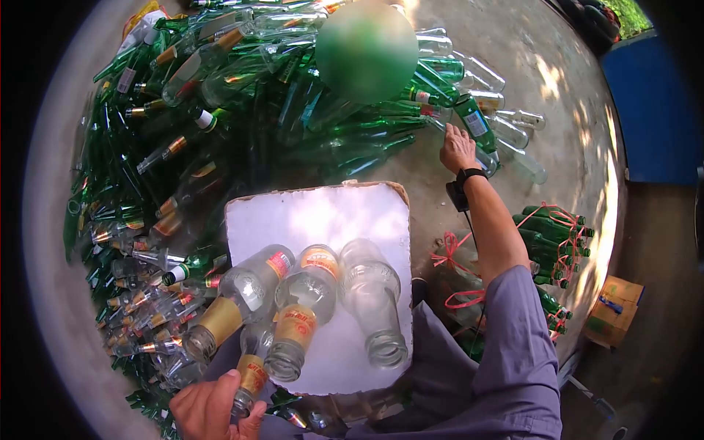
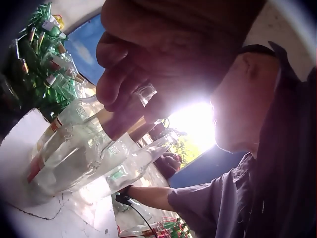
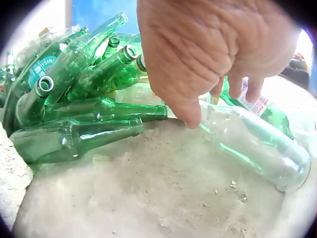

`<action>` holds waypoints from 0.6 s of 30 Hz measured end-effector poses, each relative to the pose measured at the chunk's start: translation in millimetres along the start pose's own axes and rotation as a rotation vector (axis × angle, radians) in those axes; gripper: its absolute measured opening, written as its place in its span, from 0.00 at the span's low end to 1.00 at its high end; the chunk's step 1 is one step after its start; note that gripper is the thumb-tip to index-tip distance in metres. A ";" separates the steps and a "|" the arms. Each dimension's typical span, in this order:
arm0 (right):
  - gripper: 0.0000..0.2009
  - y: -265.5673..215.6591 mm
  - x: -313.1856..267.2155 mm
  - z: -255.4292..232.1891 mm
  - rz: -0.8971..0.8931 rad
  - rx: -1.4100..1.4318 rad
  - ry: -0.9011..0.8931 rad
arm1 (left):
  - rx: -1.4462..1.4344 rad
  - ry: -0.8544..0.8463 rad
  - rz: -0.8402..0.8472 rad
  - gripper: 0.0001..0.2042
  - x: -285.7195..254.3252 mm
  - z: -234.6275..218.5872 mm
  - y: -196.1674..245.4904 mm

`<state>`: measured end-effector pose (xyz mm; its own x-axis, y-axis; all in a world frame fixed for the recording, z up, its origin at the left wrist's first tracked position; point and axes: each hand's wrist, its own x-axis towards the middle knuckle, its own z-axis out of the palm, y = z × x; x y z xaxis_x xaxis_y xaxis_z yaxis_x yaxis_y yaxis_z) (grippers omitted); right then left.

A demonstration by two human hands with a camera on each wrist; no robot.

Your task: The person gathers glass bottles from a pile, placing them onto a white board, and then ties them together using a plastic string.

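My left hand (image 1: pixel 209 411) grips the neck of a clear glass bottle (image 1: pixel 253 370) with a gold neck label, at the near left edge of a white-topped board (image 1: pixel 352 198). Three more clear bottles stand upright on the board: a gold-necked one (image 1: pixel 246 293), an orange-labelled one (image 1: pixel 304 315) and a plain one (image 1: pixel 370 301). Farther out on the right, my right hand (image 1: pixel 459 150) holds a clear glass bottle (image 3: pixel 252 144) lying on the ground, thumb on one side of its neck end and fingers on the other. A green bottle with a white label (image 1: pixel 475 121) lies right beside those fingers.
A large heap of green and clear bottles (image 1: pixel 293 125) spreads across the left and far side. At the right are green bottles tied with pink string (image 1: pixel 550 242), a cardboard box (image 1: pixel 614 312) and a blue panel (image 1: pixel 653 110).
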<state>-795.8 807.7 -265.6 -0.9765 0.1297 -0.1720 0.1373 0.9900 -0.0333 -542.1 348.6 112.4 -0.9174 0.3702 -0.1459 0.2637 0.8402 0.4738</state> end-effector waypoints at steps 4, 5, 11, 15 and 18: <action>0.28 -3.6 4.5 6.7 -0.005 -0.107 0.049 | -0.006 0.014 0.031 0.20 2.8 1.9 -3.8; 0.24 -4.1 6.0 8.9 0.008 -0.140 0.081 | -0.006 0.008 0.029 0.20 3.0 1.8 -4.5; 0.12 -8.6 7.9 31.9 0.067 -0.241 0.166 | 0.009 -0.006 0.029 0.20 4.2 3.6 -6.6; 0.09 -10.1 -1.4 44.5 0.049 -0.314 0.147 | 0.015 0.004 0.039 0.21 5.8 4.1 -6.9; 0.09 -14.1 -15.7 35.5 0.018 -0.350 0.099 | 0.000 0.013 0.054 0.21 9.4 1.2 -4.4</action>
<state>-776.5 789.7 -297.4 -0.9882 0.1350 -0.0730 0.1061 0.9447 0.3104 -551.5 348.9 107.9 -0.9057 0.4097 -0.1090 0.3128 0.8193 0.4806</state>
